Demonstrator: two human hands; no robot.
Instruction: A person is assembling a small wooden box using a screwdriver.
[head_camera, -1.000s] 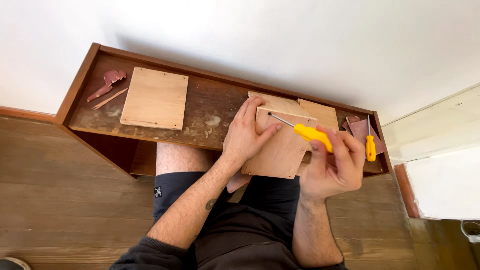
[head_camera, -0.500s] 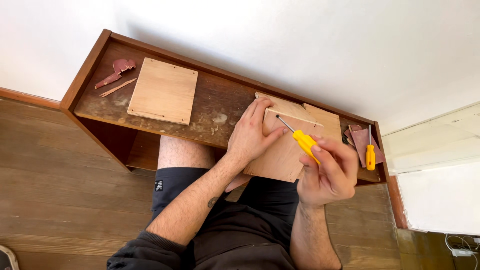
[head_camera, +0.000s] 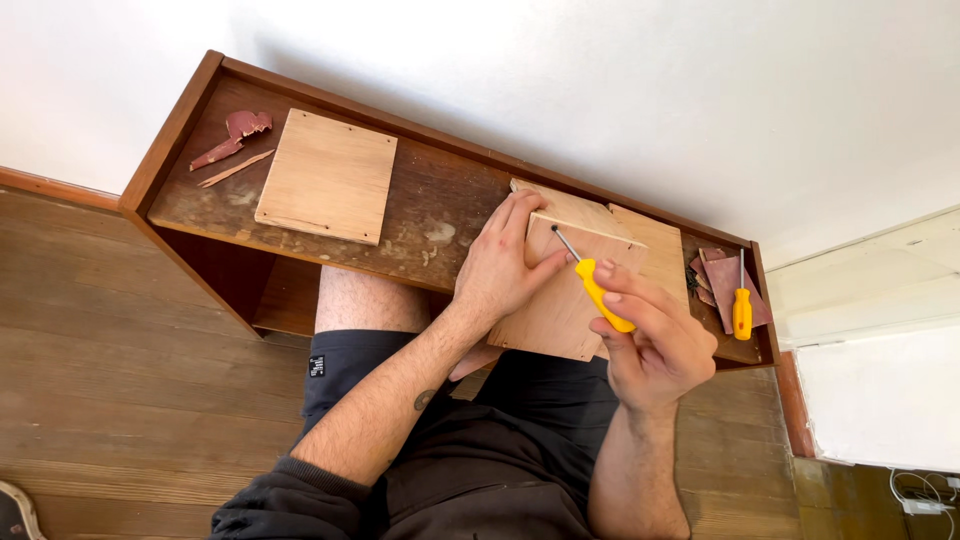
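Head view: left hand (head_camera: 505, 270) lies flat on the plywood panel (head_camera: 560, 300), pinning it on the surface (head_camera: 430, 205), while right hand (head_camera: 650, 345) fingers grip the yellow screwdriver (head_camera: 598, 290), tip at the panel's top edge. Looks like screw-driving; next needs steady downward pressure.

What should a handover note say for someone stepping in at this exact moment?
Left hand: flat on the plywood panel, thumb near the screwdriver tip, steadying it.
Right hand: closed round the yellow-handled screwdriver, tip at the panel's upper edge.
The panel leans on more plywood pieces on the dark wooden bench. A second yellow screwdriver lies at the far right on reddish sheets. A separate square board lies flat at the left, reddish scraps beyond it.
Done: tool set at the edge. Whether a screw is seated cannot be told.
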